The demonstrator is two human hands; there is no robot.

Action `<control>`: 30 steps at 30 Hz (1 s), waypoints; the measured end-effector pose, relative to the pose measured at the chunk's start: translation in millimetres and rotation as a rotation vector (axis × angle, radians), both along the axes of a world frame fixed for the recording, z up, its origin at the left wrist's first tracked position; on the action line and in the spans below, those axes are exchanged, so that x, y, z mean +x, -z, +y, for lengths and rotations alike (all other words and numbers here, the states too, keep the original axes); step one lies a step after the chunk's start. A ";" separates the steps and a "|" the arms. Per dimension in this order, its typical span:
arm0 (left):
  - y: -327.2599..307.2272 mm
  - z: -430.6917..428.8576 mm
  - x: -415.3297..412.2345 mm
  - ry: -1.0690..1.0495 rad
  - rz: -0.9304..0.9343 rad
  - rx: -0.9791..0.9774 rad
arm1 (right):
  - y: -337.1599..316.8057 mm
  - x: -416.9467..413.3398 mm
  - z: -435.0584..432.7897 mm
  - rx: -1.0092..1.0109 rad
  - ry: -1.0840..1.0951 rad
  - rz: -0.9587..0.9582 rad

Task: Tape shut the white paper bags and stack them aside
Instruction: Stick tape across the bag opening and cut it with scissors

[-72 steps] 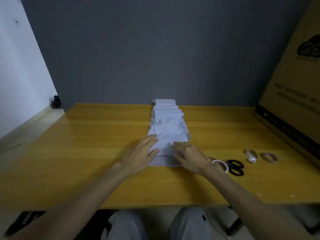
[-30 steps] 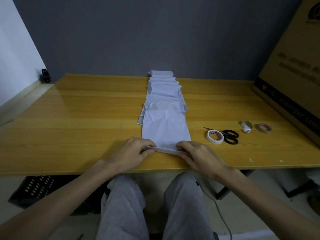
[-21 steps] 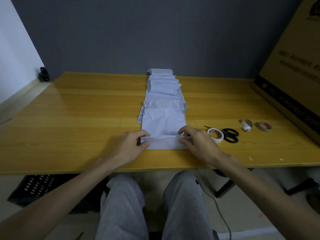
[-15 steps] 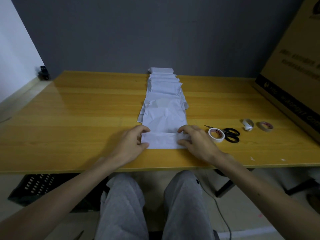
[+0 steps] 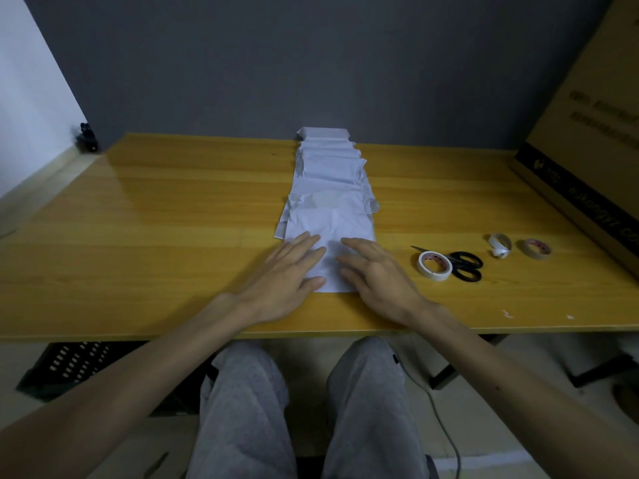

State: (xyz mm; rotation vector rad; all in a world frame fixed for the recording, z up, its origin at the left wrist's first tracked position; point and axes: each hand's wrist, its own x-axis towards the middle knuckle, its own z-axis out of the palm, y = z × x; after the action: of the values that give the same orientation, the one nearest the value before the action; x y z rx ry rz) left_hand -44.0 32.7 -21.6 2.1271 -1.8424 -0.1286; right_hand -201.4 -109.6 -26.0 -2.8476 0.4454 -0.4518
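Note:
A row of several overlapping white paper bags (image 5: 328, 174) runs down the middle of the wooden table (image 5: 155, 219) toward me. The nearest bag (image 5: 333, 233) has its near end folded over. My left hand (image 5: 283, 278) lies flat on the fold's left side, fingers straight. My right hand (image 5: 377, 278) presses flat on its right side. A roll of white tape (image 5: 434, 266) lies just right of my right hand, with black scissors (image 5: 461, 266) beside it.
Two smaller tape rolls (image 5: 499, 245) (image 5: 536, 248) lie further right. A big cardboard box (image 5: 594, 140) leans at the table's right edge. A grey wall stands behind the table. My knees in grey trousers sit under the near edge.
The nearest bag's near end was lifted and folded over onto the bag. Both hands then moved from pinching the fold's corners to lying flat on it.

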 end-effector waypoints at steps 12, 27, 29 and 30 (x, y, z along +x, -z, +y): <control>18.3 -12.4 1.4 -0.074 -0.107 0.342 | 13.0 3.9 -4.3 0.119 -0.024 0.305; 7.6 5.3 8.3 -0.119 -0.086 0.457 | 18.2 9.5 -2.7 0.058 0.034 0.372; 5.3 10.7 9.6 -0.131 -0.074 0.478 | 19.0 9.1 -2.1 0.053 0.042 0.372; 4.6 11.7 10.2 -0.135 -0.067 0.490 | 18.7 9.0 -2.3 0.055 0.043 0.375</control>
State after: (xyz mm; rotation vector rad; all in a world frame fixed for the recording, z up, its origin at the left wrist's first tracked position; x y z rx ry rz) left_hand -33.8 44.4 -26.2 2.5990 -1.8377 -0.5318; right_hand -192.4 -111.9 -44.7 -2.8739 0.5735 0.0932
